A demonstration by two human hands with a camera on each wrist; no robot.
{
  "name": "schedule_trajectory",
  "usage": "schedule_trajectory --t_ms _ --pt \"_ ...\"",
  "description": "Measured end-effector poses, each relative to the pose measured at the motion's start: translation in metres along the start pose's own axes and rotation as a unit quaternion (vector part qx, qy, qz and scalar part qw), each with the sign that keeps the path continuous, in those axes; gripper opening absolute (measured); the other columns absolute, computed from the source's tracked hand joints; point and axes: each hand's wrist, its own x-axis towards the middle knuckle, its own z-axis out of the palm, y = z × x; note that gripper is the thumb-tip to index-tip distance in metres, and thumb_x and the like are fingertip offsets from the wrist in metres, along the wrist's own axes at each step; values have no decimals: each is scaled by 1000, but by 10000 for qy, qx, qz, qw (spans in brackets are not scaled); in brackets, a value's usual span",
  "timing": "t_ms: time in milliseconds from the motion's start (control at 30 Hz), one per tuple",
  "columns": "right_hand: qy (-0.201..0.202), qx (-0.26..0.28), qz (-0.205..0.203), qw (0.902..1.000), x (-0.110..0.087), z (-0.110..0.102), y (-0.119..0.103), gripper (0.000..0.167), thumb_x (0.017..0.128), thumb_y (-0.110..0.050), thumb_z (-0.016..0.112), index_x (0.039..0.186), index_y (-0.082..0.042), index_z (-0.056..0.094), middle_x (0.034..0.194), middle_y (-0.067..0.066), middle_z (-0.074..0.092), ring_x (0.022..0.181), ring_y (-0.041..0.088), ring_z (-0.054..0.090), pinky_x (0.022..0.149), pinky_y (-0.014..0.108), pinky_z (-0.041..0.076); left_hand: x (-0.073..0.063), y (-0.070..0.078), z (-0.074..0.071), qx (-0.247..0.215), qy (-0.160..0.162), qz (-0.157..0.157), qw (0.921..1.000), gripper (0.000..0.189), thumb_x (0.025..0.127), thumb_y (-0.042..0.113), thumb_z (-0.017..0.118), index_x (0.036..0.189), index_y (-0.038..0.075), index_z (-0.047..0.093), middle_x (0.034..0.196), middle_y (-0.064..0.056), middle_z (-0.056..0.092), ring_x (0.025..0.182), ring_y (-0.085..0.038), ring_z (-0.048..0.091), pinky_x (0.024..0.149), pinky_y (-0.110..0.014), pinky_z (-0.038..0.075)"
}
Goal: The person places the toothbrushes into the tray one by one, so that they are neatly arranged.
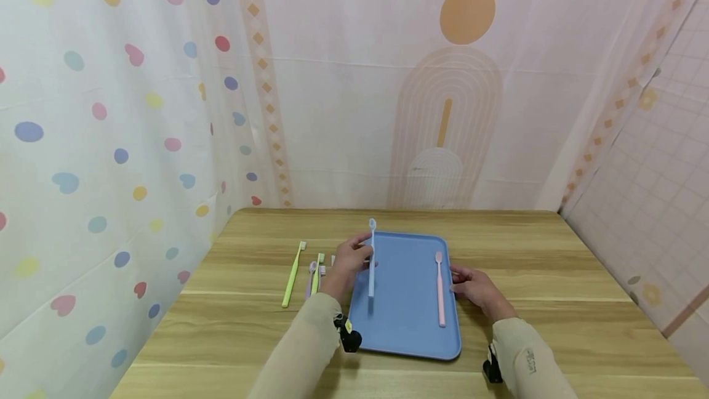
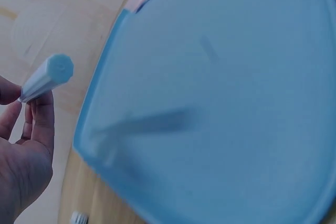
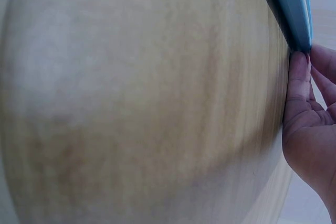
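Note:
A light blue toothbrush [image 1: 372, 263] is pinched between the thumb and fingers of my left hand [image 1: 351, 258], over the left part of a blue tray [image 1: 407, 337]. Its head points away from me, and its handle end faces the camera in the left wrist view, where its shadow falls on the tray. A pink toothbrush [image 1: 440, 291] lies along the tray's right side, head toward the back. My right hand [image 1: 477, 288] holds the tray's right rim, thumb and fingertips at the edge in the right wrist view.
Left of the tray, a green toothbrush [image 1: 293, 279] lies on the wooden table [image 1: 232, 325]. Close by are another green toothbrush [image 1: 316, 282] and a purple one [image 1: 310, 282], with more white bristles showing beside my left wrist. Patterned curtains [image 1: 343, 109] stand behind the table.

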Motion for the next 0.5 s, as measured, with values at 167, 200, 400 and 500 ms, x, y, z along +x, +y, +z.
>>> schedule_trajectory --t_ms 167,200,400,500 --pt "-16 -11 23 10000 0 -1 -1 56 87 9 63 140 13 45 117 25 59 107 30 56 89 38 53 2 -11 14 127 51 82 9999 51 85 -8 53 136 -5 55 89 -10 55 71 -17 59 66 -32 57" --pt "-6 -4 25 10000 0 -1 -1 56 87 9 63 140 13 45 117 25 59 107 30 56 88 38 53 2 -12 16 179 34 95 9998 51 85 -7 54 136 -5 55 89 -10 55 70 -16 58 66 -31 56" --pt "-1 24 18 10000 0 -1 -1 56 87 10 63 140 13 46 116 24 59 107 30 56 89 38 53 -1 -21 31 561 -15 54 9984 50 86 -4 56 136 -3 57 87 -7 59 69 -14 55 63 -28 51" --pt "6 18 32 10000 0 0 -1 56 87 9 63 140 13 46 116 24 59 107 30 55 89 38 53 -5 -22 39 701 -12 62 9975 49 85 -4 56 134 -2 59 87 -8 60 70 -15 56 63 -28 51"
